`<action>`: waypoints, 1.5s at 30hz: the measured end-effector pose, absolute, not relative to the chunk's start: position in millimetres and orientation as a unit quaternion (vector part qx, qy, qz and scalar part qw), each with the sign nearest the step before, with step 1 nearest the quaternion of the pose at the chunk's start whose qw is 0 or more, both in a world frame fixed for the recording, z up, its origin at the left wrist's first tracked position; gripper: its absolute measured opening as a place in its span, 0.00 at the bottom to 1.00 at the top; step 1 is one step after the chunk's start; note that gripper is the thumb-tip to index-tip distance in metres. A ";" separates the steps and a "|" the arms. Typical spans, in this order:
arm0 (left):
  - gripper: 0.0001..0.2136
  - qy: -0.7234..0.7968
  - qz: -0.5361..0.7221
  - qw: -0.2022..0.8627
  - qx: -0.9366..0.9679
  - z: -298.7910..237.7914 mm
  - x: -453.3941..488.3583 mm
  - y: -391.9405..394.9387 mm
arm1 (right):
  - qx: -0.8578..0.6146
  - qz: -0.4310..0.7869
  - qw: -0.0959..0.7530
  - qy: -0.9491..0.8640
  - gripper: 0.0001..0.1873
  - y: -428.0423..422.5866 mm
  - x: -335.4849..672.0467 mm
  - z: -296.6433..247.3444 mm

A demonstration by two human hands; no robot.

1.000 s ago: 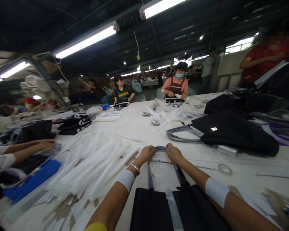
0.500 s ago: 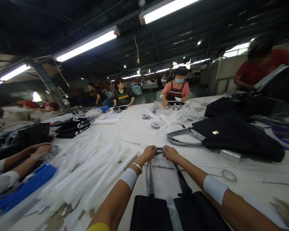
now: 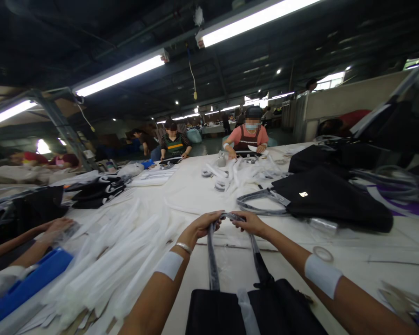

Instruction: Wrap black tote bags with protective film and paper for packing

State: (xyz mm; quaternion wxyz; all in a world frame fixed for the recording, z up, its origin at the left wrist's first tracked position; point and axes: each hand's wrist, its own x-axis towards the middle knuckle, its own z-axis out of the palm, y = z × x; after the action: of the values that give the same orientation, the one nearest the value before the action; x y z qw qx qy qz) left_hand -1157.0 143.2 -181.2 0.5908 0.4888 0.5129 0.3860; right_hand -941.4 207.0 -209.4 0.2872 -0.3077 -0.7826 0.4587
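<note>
A black bag (image 3: 254, 309) lies on the white table (image 3: 192, 186) right in front of me, its grey strap handle (image 3: 212, 260) stretched away from me. My left hand (image 3: 199, 227) is closed on the top of the handle loop from the left. My right hand (image 3: 250, 223) pinches the same loop from the right, the two hands almost touching. A strip of clear plastic wrap (image 3: 247, 312) runs down the bag's front. White bands sit on both my forearms.
A heap of white plastic sleeves (image 3: 125, 251) lies to my left. Another black bag with a grey handle (image 3: 331, 200) lies at right, a tape ring (image 3: 323, 253) near it. A co-worker's hands (image 3: 56, 228) work at far left by a blue tray (image 3: 31, 284). Two seated people work across the table.
The view has swung slightly left and tilted. My hands keep their hold on the handle loop, which now rises a little above the table; the co-worker's hands at left have shifted.
</note>
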 end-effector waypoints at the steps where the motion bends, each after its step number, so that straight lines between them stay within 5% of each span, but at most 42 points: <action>1: 0.15 0.511 0.370 0.592 0.502 -180.9 -1157.1 139.5 | -0.311 0.444 0.293 -0.787 0.22 208.9 -939.6 -211.7; 10: 0.28 0.574 0.269 0.500 0.590 -186.7 -1149.0 138.7 | -0.342 0.363 0.322 -0.805 0.15 207.4 -939.5 -227.5; 26: 0.17 0.676 0.280 0.236 0.639 -243.6 -1126.9 155.9 | -0.395 0.221 0.308 -0.837 0.20 248.5 -914.0 -227.9; 38: 0.17 0.672 0.314 0.173 0.648 -274.8 -1125.3 150.2 | -0.454 0.102 0.146 -0.873 0.30 386.8 -1075.2 -236.8; 45: 0.19 0.707 0.286 0.179 0.622 -272.4 -1119.0 149.9 | -0.529 0.089 0.066 -0.841 0.20 421.1 -1113.8 -239.9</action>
State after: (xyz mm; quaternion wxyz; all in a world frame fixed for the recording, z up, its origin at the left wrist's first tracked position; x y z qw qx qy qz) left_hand -1119.0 149.9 -272.4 0.1787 0.6220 0.7068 0.2856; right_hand -1113.8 421.1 -239.9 0.0659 -0.5295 -0.8410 0.0894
